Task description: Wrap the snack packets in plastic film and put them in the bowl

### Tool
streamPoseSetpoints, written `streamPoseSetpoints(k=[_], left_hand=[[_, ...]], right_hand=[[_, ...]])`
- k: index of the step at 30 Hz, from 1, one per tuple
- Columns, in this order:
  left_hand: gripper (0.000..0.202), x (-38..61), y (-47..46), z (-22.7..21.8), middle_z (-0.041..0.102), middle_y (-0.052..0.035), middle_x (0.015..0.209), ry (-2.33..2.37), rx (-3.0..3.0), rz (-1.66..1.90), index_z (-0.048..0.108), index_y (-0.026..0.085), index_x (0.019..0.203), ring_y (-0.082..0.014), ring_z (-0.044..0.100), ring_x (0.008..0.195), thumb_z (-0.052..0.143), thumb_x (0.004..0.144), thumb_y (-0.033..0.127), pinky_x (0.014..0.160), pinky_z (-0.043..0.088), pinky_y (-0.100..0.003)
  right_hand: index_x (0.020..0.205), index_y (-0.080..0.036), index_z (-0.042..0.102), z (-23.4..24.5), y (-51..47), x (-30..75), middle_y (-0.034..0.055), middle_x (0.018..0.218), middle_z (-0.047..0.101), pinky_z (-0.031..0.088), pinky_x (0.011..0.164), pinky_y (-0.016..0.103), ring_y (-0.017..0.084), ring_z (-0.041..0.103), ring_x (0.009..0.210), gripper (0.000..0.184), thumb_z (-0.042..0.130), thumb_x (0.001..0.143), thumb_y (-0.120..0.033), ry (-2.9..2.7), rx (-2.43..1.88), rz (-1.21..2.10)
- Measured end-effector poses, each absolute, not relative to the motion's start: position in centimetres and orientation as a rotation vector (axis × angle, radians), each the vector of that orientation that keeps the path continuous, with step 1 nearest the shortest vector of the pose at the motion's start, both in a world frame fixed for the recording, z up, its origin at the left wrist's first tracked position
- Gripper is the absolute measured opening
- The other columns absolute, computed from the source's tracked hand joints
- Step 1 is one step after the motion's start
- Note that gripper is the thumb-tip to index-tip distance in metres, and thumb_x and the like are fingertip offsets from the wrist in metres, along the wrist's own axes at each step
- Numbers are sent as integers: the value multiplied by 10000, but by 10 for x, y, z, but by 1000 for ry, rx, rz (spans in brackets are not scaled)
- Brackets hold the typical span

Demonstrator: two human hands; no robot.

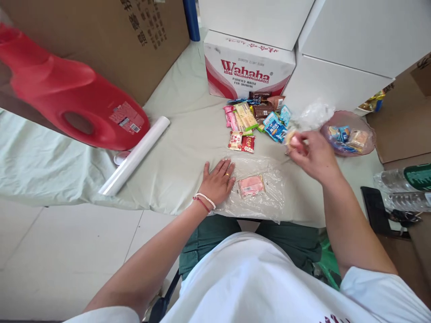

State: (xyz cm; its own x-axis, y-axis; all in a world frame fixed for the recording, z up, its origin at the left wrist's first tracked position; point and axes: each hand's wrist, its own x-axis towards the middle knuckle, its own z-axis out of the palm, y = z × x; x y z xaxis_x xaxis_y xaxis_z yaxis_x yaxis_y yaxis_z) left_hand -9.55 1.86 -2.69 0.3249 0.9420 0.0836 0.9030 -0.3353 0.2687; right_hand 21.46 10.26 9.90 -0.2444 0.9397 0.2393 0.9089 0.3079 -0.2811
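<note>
My left hand lies flat with its fingers spread, touching the left edge of a clear plastic sheet or bag. On that plastic rests a small pink-wrapped snack. Raised over the table to the right, my right hand pinches a small wrapped snack, pale yellow and pink and blurred by motion. Just beyond it is a pile of packaged snacks, among them a blue packet, a pale yellow packet and a red-and-cream packet.
A pink glass bowl holding a few snacks stands at the right, beside crumpled clear plastic. Behind the pile is a Wahaha carton. A red detergent jug and white roll lie left. Plastic bottles are far right.
</note>
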Motion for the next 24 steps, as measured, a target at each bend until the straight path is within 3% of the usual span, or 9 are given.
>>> streamPoseSetpoints(k=[4, 8, 11, 18, 24], left_hand=[[582, -95, 19, -28, 358, -118, 1706, 1710, 2409, 334, 391, 232, 1622, -281, 324, 1593, 270, 1085, 418, 1292, 26, -688], [589, -94, 18, -27, 348, -121, 1709, 1710, 2405, 326, 382, 231, 1628, -282, 314, 1597, 266, 1085, 427, 1293, 17, -680], [591, -94, 18, -26, 344, -127, 1710, 1713, 2403, 320, 377, 236, 1632, -286, 308, 1600, 270, 1084, 429, 1293, 21, -676], [598, -90, 15, -27, 319, -119, 1720, 1725, 2383, 314, 370, 232, 1635, -287, 292, 1607, 245, 1085, 433, 1286, 0, -703], [629, -77, 2, -27, 262, -144, 1730, 1810, 2290, 289, 334, 184, 1644, -311, 268, 1613, 262, 1080, 451, 1240, -66, -777]], right_hand=[[1068, -184, 648, 87, 64, 160, 112, 1058, 675, 482, 852, 357, 264, 615, 993, 201, 675, 893, -279, -2765, -1368, 566], [1327, -191, 598, 59, 45, 129, 154, 1342, 609, 498, 902, 366, 299, 586, 1208, 441, 714, 903, -230, -3049, -1265, 601], [1399, -201, 559, 52, 41, 130, 154, 1358, 605, 517, 869, 368, 307, 622, 1186, 503, 709, 921, -248, -3087, -1322, 592], [1369, -184, 571, 53, 37, 159, 158, 1335, 624, 492, 771, 330, 291, 679, 1098, 463, 658, 959, -382, -2966, -1590, 623], [1167, -199, 641, 60, 36, 187, 98, 1129, 681, 428, 725, 303, 247, 675, 951, 309, 637, 952, -421, -2770, -1807, 593]])
